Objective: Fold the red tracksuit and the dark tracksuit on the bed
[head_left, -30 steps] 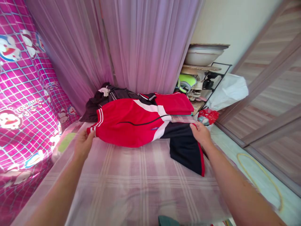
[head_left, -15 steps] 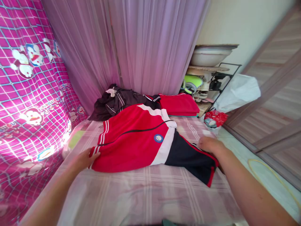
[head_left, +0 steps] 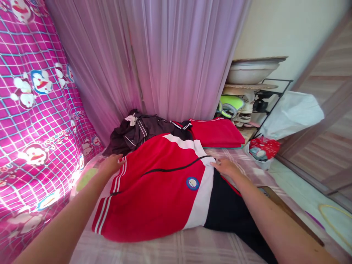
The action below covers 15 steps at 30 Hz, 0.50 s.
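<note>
A red, white and black zip jacket (head_left: 162, 190) lies spread on the bed, with a round blue badge (head_left: 193, 183) on its chest. Its striped hem faces left and its white collar faces right. My left hand (head_left: 111, 165) is closed at the far corner of the hem, fingers pinching the striped edge. At the collar, beside the top of the zip, my right hand (head_left: 227, 168) pinches the cloth. The near black sleeve runs under my right forearm, which hides part of it.
Behind the jacket lie a heap of dark clothes (head_left: 148, 126) and a folded red garment (head_left: 217, 134). A flat brown object (head_left: 291, 212) rests at the bed's right edge. Beyond stand a rack with basins (head_left: 251, 71) and a red-and-white bag (head_left: 264, 148). Purple curtains (head_left: 176, 55) hang behind.
My left hand has moved from the near hem corner to the far one. My right hand has left the black sleeve and moved to the collar. The view has shifted slightly.
</note>
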Available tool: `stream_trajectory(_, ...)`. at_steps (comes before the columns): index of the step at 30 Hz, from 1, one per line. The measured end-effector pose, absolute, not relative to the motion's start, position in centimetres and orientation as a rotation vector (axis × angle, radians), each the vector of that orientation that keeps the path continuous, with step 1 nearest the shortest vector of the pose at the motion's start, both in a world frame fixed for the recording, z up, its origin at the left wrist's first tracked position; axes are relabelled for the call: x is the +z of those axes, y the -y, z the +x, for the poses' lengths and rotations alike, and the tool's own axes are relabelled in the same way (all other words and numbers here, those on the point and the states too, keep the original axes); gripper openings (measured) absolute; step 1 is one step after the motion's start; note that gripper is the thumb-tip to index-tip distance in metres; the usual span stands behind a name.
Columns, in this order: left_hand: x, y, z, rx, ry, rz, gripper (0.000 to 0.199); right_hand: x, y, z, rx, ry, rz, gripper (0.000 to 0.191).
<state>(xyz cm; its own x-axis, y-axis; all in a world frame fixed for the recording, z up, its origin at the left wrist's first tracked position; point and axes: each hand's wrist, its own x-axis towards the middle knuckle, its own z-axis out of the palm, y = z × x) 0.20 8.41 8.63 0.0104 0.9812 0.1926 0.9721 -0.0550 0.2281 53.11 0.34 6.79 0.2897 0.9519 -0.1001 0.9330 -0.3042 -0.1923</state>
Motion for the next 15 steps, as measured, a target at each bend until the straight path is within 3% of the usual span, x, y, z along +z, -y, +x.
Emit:
stream_trajectory(5, 8.6, -12.4, 1.3, -0.047, -2.180, 2.272, 0.036, 6.6, -0.5, 54.7, 0.147, 1.835, -2.425, 0.032)
stream_trajectory(9, 9.6, -14.9, -1.1, 0.095, -2.399, 2.176, 0.038, 6.4, 0.2, 56.7, 0.016, 1.675, -2.542, 0.035)
stream_trajectory(15, 9.6, -14.9, 1.0, 0.273, -2.417, 2.312, 0.038, 5.5, 0.2, 57.1, 0.146, 1.728, -2.464, 0.032)
